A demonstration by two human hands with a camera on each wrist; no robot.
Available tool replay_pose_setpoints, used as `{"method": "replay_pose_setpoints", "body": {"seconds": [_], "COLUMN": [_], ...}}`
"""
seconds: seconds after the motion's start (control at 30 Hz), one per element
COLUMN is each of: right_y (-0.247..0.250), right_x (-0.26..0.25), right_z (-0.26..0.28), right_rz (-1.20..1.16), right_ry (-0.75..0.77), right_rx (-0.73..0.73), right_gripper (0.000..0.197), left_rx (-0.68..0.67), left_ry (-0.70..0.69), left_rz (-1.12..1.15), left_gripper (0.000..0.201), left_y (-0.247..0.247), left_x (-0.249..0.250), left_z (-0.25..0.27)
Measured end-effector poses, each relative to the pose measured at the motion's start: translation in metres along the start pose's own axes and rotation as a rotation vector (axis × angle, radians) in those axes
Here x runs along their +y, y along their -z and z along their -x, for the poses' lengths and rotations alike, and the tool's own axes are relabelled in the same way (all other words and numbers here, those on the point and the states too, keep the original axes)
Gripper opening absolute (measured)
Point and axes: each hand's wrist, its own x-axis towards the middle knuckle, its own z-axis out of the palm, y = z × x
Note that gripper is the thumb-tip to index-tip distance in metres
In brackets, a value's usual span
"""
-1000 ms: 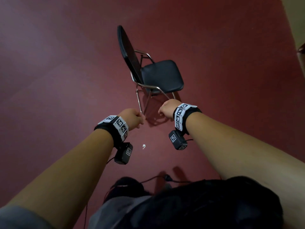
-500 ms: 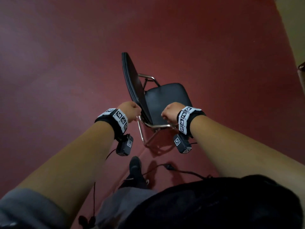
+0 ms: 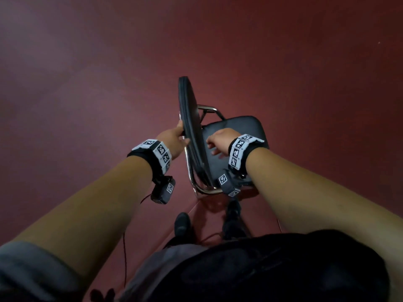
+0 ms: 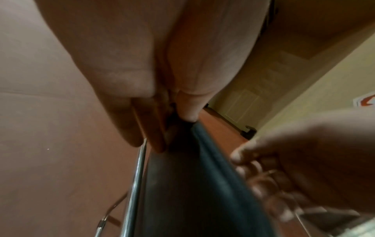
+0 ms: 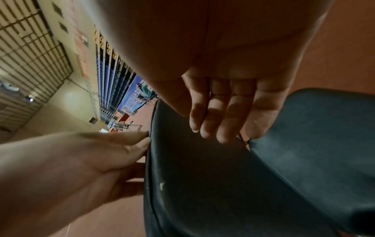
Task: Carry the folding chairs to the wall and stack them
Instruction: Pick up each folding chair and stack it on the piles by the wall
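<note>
A folding chair with a black padded backrest (image 3: 188, 118), black seat (image 3: 239, 127) and chrome frame (image 3: 194, 182) stands unfolded on the red floor just ahead of me. My left hand (image 3: 175, 137) lies with straight fingers against the rear edge of the backrest (image 4: 192, 184), thumb at its rim. Beside those left fingers (image 4: 142, 125) runs a chrome tube (image 4: 136, 184). My right hand (image 3: 214, 142) hovers over the seat (image 5: 314, 136) in front of the backrest (image 5: 202, 184); its fingers (image 5: 219, 115) are straight and hold nothing.
My feet (image 3: 182, 225) stand right behind the chair, and a thin cable (image 3: 124, 258) trails on the floor. A cream wall with a door (image 4: 243, 104) lies beyond the chair. Folded bleachers (image 5: 113, 80) and seated people (image 5: 144, 91) are far off.
Both hands were curled at the low chrome frame half a second ago. They have since risen to the backrest and uncurled. The chair now stands closer to my feet.
</note>
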Motion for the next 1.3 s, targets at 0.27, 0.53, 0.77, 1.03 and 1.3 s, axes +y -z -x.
{"method": "replay_pose_setpoints", "body": {"seconds": [0.27, 0.53, 0.77, 1.03, 1.3], "right_y": [0.089, 0.126, 0.129, 0.126, 0.114], "right_x": [-0.035, -0.024, -0.007, 0.010, 0.008], "right_z": [-0.033, -0.066, -0.088, -0.102, -0.102], "right_rz": [0.145, 0.270, 0.285, 0.230, 0.209], "right_ry": [0.084, 0.023, 0.028, -0.017, -0.015], "right_rx": [0.029, 0.132, 0.178, 0.302, 0.365], "right_gripper": [0.038, 0.063, 0.066, 0.063, 0.058], "left_rx": [-0.106, -0.139, 0.011, -0.016, 0.003], "left_ry": [0.034, 0.110, 0.392, 0.712, 0.705], "left_rz": [0.022, 0.353, 0.063, 0.150, 0.385], "left_gripper": [0.068, 0.031, 0.038, 0.059, 0.050], "left_y": [-0.050, -0.083, -0.098, -0.147, -0.156], "left_x": [0.086, 0.094, 0.033, -0.039, -0.039], "left_z": [-0.019, -0.058, -0.109, -0.147, -0.136]}}
